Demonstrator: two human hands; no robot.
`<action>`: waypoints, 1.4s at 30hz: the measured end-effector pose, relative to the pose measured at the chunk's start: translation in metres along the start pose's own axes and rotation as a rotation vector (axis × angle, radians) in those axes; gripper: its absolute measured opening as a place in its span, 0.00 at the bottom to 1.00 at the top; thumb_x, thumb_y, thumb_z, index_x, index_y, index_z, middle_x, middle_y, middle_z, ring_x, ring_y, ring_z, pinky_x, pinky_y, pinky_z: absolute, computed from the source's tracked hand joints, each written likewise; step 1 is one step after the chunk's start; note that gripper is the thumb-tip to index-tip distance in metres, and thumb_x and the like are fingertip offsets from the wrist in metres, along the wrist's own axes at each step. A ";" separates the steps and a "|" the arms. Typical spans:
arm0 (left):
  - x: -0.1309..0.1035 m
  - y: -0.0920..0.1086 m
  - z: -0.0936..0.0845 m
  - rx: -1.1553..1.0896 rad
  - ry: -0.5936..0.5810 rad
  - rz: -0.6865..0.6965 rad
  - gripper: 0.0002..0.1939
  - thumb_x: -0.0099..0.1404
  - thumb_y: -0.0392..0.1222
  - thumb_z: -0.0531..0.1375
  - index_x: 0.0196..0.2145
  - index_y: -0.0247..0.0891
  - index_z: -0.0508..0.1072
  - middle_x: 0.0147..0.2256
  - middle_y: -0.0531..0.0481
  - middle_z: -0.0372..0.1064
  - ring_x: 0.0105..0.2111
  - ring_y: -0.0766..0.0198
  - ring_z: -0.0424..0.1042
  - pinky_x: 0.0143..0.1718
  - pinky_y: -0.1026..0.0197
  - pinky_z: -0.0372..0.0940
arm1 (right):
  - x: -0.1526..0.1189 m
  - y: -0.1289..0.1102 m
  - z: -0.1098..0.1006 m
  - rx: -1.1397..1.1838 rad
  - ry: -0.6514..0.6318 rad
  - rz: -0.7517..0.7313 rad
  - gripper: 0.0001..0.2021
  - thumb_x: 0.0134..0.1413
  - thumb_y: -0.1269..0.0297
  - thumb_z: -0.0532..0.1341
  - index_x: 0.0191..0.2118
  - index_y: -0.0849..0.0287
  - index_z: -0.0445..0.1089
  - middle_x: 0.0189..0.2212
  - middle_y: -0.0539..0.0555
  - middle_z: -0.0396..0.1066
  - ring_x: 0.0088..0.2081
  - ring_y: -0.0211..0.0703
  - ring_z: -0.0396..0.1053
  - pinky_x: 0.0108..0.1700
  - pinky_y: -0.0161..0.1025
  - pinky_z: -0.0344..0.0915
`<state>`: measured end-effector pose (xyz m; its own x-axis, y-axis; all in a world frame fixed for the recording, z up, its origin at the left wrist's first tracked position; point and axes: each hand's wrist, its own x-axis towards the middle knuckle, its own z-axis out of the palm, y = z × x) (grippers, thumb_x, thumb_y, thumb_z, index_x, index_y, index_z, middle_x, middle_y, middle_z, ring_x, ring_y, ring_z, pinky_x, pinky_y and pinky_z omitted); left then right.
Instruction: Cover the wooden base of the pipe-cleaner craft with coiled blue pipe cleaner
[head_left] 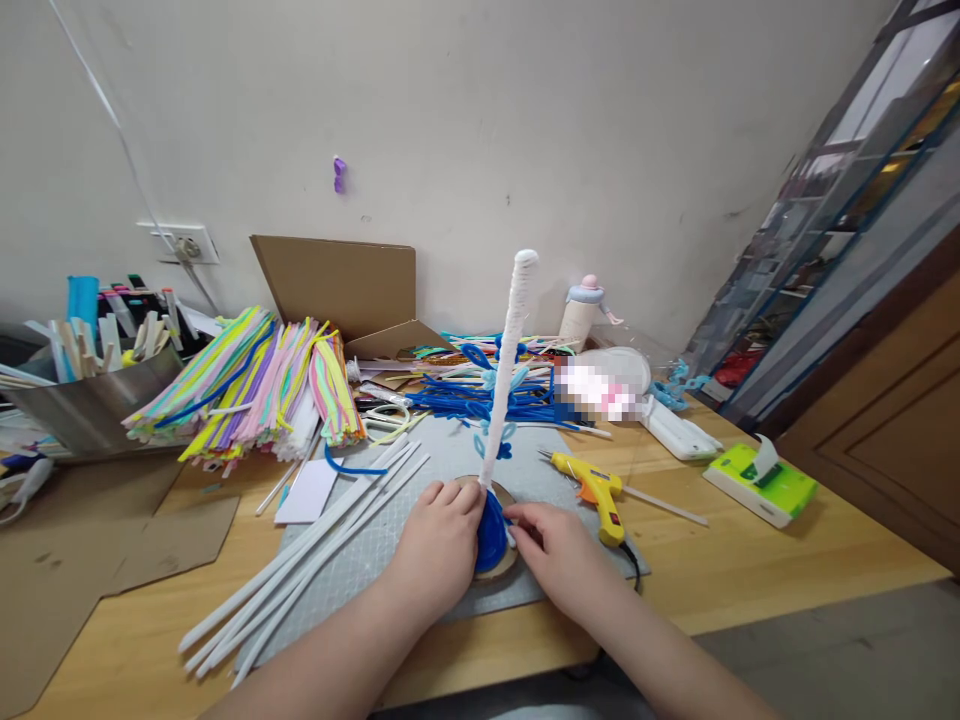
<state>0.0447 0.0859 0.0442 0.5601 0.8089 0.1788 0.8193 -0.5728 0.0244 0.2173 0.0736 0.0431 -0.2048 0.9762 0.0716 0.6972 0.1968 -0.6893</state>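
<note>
The left hand (441,545) rests with its fingers bent against the left side of a flat blue coil of fuzzy stems (491,535), which lies on a round wood slice (504,570) at the front of a grey mat (450,445) on the light wooden desk (750,560). The right hand (551,550) has its thumb and index finger brought together at the coil's right edge, by a short white piece; whether they grip it, I cannot tell. A tall white fuzzy post (510,350) rises from the far side of the slice, tilted slightly to the right, with blue looped shapes (478,355) beside it. Long white sticks (307,560) lie diagonally across the mat to the left of the left hand. A yellow glue gun (600,490) lies right of the slice, near a green-and-white tissue pack (761,485).
</note>
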 end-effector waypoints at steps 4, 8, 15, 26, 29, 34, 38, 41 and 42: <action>0.001 0.000 0.001 0.010 0.002 0.009 0.17 0.64 0.35 0.52 0.51 0.37 0.66 0.47 0.45 0.65 0.45 0.55 0.62 0.47 0.52 0.55 | 0.001 0.004 -0.005 0.059 0.028 0.012 0.12 0.54 0.68 0.54 0.40 0.58 0.74 0.34 0.53 0.76 0.35 0.43 0.72 0.39 0.38 0.66; 0.001 0.000 0.002 0.012 0.007 -0.005 0.18 0.64 0.34 0.51 0.52 0.37 0.65 0.47 0.44 0.65 0.45 0.55 0.62 0.48 0.52 0.55 | 0.003 0.008 -0.010 0.031 0.071 -0.021 0.12 0.54 0.68 0.55 0.38 0.57 0.75 0.34 0.53 0.76 0.35 0.43 0.71 0.39 0.38 0.65; 0.001 0.000 0.002 0.012 -0.003 0.009 0.18 0.64 0.35 0.51 0.51 0.38 0.66 0.47 0.44 0.65 0.45 0.55 0.63 0.47 0.52 0.55 | -0.002 0.004 -0.007 0.003 -0.030 0.015 0.13 0.52 0.68 0.56 0.42 0.56 0.74 0.34 0.53 0.76 0.35 0.44 0.71 0.38 0.38 0.65; 0.001 0.003 -0.004 -0.070 0.036 -0.019 0.12 0.64 0.33 0.51 0.44 0.38 0.67 0.42 0.46 0.68 0.45 0.55 0.65 0.47 0.53 0.55 | -0.008 0.001 -0.003 -0.058 -0.031 -0.030 0.14 0.53 0.72 0.54 0.42 0.57 0.74 0.39 0.54 0.76 0.41 0.44 0.71 0.44 0.38 0.63; 0.001 0.002 -0.004 -0.139 0.084 -0.112 0.09 0.65 0.34 0.50 0.41 0.39 0.66 0.37 0.48 0.69 0.40 0.57 0.66 0.44 0.54 0.57 | -0.007 0.001 -0.003 -0.051 -0.036 -0.033 0.14 0.54 0.71 0.54 0.42 0.57 0.74 0.38 0.54 0.76 0.41 0.44 0.71 0.44 0.38 0.63; 0.004 -0.006 0.003 -0.256 0.184 -0.279 0.05 0.63 0.42 0.56 0.37 0.40 0.64 0.34 0.49 0.70 0.38 0.57 0.67 0.40 0.57 0.58 | -0.006 0.003 -0.002 -0.047 -0.033 -0.026 0.13 0.54 0.70 0.54 0.42 0.57 0.74 0.38 0.54 0.75 0.40 0.44 0.71 0.43 0.38 0.63; 0.006 -0.011 0.007 -0.314 0.239 -0.273 0.04 0.64 0.39 0.53 0.31 0.40 0.64 0.32 0.50 0.69 0.34 0.58 0.67 0.36 0.58 0.58 | -0.006 0.004 -0.002 -0.045 -0.035 -0.022 0.13 0.54 0.70 0.54 0.42 0.57 0.74 0.38 0.54 0.75 0.41 0.45 0.70 0.43 0.38 0.63; 0.008 -0.010 0.007 -0.493 0.331 -0.206 0.04 0.63 0.36 0.54 0.29 0.40 0.63 0.39 0.50 0.70 0.40 0.60 0.67 0.41 0.59 0.58 | -0.006 0.003 -0.002 -0.052 -0.041 -0.024 0.13 0.54 0.69 0.54 0.42 0.58 0.74 0.38 0.54 0.75 0.40 0.45 0.71 0.42 0.38 0.63; 0.008 -0.009 0.006 -0.564 0.344 -0.180 0.04 0.63 0.35 0.54 0.29 0.40 0.62 0.41 0.50 0.70 0.42 0.61 0.67 0.43 0.59 0.57 | -0.006 0.003 -0.002 -0.055 -0.042 -0.022 0.13 0.54 0.69 0.54 0.42 0.58 0.74 0.38 0.54 0.75 0.40 0.45 0.71 0.41 0.38 0.63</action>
<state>0.0430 0.0984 0.0392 0.2738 0.8633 0.4240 0.6547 -0.4903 0.5753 0.2221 0.0681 0.0420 -0.2481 0.9672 0.0548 0.7290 0.2236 -0.6469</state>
